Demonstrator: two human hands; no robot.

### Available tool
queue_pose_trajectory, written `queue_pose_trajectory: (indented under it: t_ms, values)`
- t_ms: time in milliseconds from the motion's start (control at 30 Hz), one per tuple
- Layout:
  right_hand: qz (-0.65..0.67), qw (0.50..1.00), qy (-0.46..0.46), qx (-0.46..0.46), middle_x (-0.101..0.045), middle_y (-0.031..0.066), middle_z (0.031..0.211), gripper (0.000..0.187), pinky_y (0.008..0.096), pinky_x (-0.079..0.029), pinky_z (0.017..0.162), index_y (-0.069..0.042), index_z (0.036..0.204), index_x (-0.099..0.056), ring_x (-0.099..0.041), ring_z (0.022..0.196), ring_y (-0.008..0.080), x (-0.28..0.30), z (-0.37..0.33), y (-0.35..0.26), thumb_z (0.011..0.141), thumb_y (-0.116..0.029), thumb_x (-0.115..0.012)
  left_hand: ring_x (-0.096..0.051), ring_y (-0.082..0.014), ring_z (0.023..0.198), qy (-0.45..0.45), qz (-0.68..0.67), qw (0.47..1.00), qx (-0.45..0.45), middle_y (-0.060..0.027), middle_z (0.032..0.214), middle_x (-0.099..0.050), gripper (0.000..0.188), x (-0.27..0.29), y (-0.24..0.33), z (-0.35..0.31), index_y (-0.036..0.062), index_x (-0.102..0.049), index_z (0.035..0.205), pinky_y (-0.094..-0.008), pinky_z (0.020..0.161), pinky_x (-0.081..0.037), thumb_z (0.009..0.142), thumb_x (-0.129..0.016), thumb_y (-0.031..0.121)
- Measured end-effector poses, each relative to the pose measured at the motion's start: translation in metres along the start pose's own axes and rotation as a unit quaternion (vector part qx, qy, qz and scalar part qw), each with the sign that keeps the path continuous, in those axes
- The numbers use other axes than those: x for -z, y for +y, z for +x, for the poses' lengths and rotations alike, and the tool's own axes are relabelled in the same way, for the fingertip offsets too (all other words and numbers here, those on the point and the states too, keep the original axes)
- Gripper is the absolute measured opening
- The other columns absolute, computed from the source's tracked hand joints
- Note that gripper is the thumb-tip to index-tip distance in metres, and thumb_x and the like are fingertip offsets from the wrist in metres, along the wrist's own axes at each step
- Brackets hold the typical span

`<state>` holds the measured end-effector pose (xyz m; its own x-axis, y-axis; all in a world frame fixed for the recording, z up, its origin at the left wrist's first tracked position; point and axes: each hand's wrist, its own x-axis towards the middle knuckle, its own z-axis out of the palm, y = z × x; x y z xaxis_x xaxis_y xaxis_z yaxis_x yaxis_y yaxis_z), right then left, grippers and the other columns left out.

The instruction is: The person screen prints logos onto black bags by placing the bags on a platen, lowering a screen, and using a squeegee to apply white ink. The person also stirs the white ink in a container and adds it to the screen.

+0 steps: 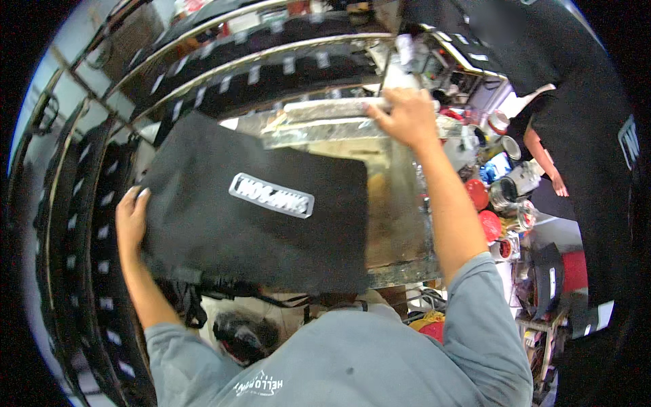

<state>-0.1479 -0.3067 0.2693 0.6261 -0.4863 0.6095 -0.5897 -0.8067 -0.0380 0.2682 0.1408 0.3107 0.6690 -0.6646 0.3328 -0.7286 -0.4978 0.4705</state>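
Observation:
My left hand (pixel 132 216) is closed on the left edge of a black fabric panel (pixel 291 247), thumb on top. The panel lies partly over a worn, yellowish-brown work board (pixel 397 210) and reaches past its left side. A pale lettered print with a rounded outline (pixel 271 195) sits near the panel's middle. Beyond the panel, my right hand (pixel 410 117) grips a pale, stained bar (pixel 325 110) at the board's far edge. The fingers' undersides are hidden behind the bar.
Racks hung with black panels (pixel 254 71) stand along the far side and left. To the right are crowded jars and red-lidded tubs (pixel 489 225). Further right, another person's arm (pixel 542 159) shows beside large black sheets (pixel 597 136). Dark straps (pixel 271 297) lie below the board's near edge.

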Motion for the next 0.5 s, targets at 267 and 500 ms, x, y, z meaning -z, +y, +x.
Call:
queue_pose_trajectory:
  t_ms: [267, 500]
  values:
    - [0.018, 1.000, 0.004, -0.019, -0.071, 0.0141, 0.088, 0.064, 0.0490, -0.045, 0.088, -0.008, 0.091, -0.071, -0.068, 0.092, 0.0343, 0.002, -0.002, 0.000, 0.090, -0.070, -0.058, -0.065, -0.0321, 0.114, -0.043, 0.084, 0.996, -0.010, -0.0218, 0.120, -0.070, 0.044, 0.051, -0.018, 0.045, -0.0112, -0.063, 0.126, -0.0375, 0.103, -0.045, 0.105, -0.060, 0.028]
    - [0.017, 0.998, -0.039, -0.050, -0.073, 0.0144, 0.097, 0.070, 0.0502, -0.044, 0.096, -0.009, 0.097, -0.076, -0.068, 0.100, 0.0329, 0.015, -0.005, -0.003, 0.090, -0.074, -0.052, -0.056, -0.0371, 0.134, -0.092, 0.069, 0.993, 0.034, -0.0267, 0.142, -0.060, 0.055, 0.043, -0.036, 0.071, -0.0106, -0.058, 0.139, -0.0424, 0.114, -0.041, 0.105, -0.061, 0.033]
